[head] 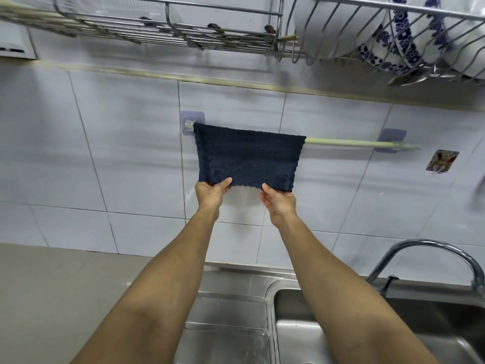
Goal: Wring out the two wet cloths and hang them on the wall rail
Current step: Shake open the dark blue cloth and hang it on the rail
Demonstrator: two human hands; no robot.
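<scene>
A dark navy cloth [248, 157] hangs spread flat over the left half of the pale wall rail [341, 143], which runs between two purple stick-on brackets on the tiled wall. My left hand [211, 193] pinches the cloth's bottom left corner. My right hand [279, 202] pinches its bottom edge near the right corner. Both arms reach up from below. Only this one cloth is in view.
Wire dish racks [183, 35] hang overhead, the right one holding blue-patterned plates [399, 43]. A steel sink [341, 324] with a curved tap [430, 256] lies below at right, its drainboard [228, 311] in the middle. A small hook plate [442, 160] sits right of the rail.
</scene>
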